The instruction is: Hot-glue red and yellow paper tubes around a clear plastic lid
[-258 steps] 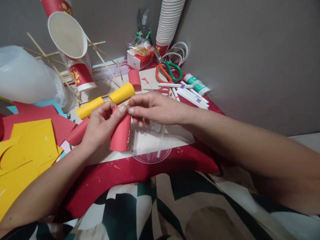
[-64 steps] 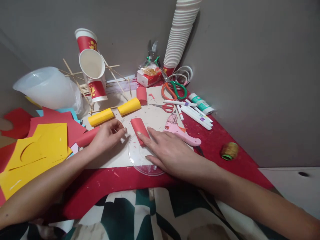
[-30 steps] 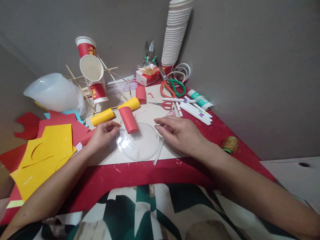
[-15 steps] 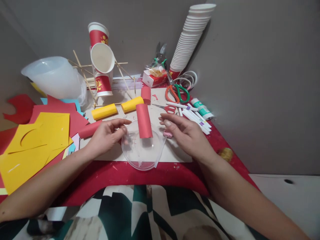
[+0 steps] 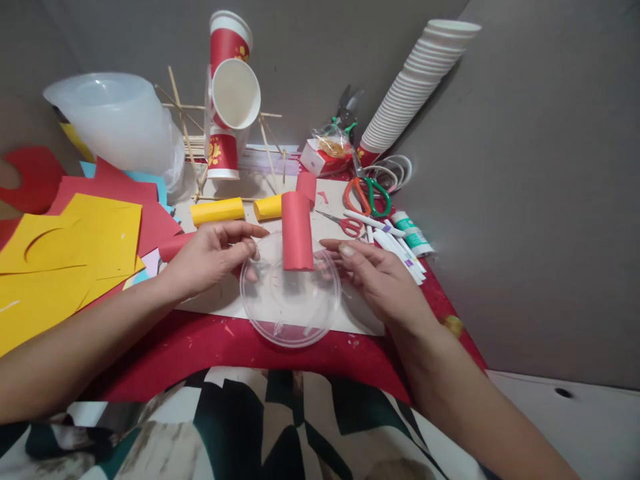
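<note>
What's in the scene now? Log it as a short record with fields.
Left hand: holding the clear plastic lid by its left rim
Right hand: at the lid's right rim, grip unclear
On lid: red paper tube
Beyond lid: two yellow paper tubes, another red paper tube
Right side: small red-handled scissors, tall stack of paper cups
Left side: yellow paper sheets

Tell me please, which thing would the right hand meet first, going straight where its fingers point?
The right hand, at the clear lid, would probably meet the red paper tube; depth is unclear.
</note>
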`<control>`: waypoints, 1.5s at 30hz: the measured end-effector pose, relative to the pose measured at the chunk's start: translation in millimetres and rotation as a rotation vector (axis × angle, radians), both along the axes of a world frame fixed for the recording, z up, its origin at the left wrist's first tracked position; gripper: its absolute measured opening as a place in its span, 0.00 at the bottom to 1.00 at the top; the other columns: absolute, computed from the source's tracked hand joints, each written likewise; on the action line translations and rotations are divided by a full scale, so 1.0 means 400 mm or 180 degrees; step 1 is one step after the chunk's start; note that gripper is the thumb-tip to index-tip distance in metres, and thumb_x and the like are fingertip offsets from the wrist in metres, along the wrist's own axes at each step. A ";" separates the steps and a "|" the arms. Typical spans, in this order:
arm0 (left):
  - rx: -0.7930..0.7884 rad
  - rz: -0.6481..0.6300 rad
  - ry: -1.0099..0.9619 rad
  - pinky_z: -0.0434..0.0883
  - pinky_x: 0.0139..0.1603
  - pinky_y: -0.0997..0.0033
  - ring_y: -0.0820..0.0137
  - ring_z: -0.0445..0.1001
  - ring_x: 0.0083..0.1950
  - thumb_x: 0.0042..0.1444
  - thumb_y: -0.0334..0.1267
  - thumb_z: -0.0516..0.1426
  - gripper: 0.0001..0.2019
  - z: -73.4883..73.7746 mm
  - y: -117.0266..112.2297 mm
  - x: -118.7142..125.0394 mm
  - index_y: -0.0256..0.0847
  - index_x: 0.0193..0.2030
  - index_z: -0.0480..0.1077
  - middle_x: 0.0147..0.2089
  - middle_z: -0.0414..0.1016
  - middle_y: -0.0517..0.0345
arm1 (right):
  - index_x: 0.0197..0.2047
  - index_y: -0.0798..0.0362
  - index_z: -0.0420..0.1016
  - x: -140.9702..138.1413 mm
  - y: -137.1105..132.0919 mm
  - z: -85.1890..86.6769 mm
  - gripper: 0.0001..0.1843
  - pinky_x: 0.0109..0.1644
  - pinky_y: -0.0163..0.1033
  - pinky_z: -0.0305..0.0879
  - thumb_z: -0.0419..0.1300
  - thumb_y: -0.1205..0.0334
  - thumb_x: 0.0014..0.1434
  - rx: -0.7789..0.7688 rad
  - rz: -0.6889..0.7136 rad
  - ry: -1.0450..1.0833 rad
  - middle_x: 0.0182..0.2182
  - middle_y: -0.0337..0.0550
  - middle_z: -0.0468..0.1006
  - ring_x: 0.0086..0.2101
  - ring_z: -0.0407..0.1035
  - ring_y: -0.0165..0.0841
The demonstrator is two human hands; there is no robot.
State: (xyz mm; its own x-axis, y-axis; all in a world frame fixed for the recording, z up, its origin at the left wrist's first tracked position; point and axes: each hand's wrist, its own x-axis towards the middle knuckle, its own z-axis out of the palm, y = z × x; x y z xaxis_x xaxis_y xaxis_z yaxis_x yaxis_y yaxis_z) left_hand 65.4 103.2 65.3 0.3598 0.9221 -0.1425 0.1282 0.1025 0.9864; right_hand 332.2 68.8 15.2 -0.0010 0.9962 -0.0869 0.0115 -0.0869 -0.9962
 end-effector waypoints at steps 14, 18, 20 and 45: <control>-0.0954 -0.0402 -0.0697 0.76 0.37 0.73 0.70 0.79 0.34 0.55 0.51 0.70 0.27 -0.040 -0.014 0.021 0.39 0.58 0.77 0.35 0.81 0.57 | 0.29 0.53 0.81 -0.045 -0.019 0.031 0.21 0.20 0.30 0.67 0.77 0.44 0.47 -0.0511 0.0500 0.0773 0.25 0.40 0.83 0.20 0.73 0.27; -0.1078 -0.0655 -0.0427 0.79 0.43 0.70 0.65 0.83 0.40 0.53 0.51 0.72 0.33 -0.016 -0.026 0.047 0.43 0.63 0.74 0.42 0.84 0.54 | 0.30 0.52 0.80 -0.049 -0.030 0.045 0.09 0.21 0.31 0.68 0.70 0.56 0.57 -0.0533 0.0424 0.0665 0.26 0.39 0.83 0.21 0.74 0.29; -0.1011 -0.0737 -0.0199 0.80 0.49 0.65 0.59 0.84 0.47 0.52 0.49 0.72 0.32 0.000 -0.026 0.064 0.42 0.62 0.75 0.48 0.85 0.49 | 0.30 0.51 0.80 -0.048 -0.032 0.051 0.07 0.21 0.32 0.67 0.66 0.62 0.60 -0.0506 0.0413 0.0602 0.25 0.39 0.82 0.22 0.74 0.29; -0.0519 -0.0682 0.0553 0.81 0.48 0.65 0.56 0.85 0.50 0.53 0.48 0.71 0.24 0.017 -0.031 0.082 0.42 0.55 0.81 0.49 0.86 0.50 | 0.46 0.49 0.82 -0.047 -0.050 0.047 0.13 0.40 0.38 0.76 0.69 0.52 0.60 -0.0047 0.0920 0.0784 0.40 0.42 0.87 0.42 0.81 0.40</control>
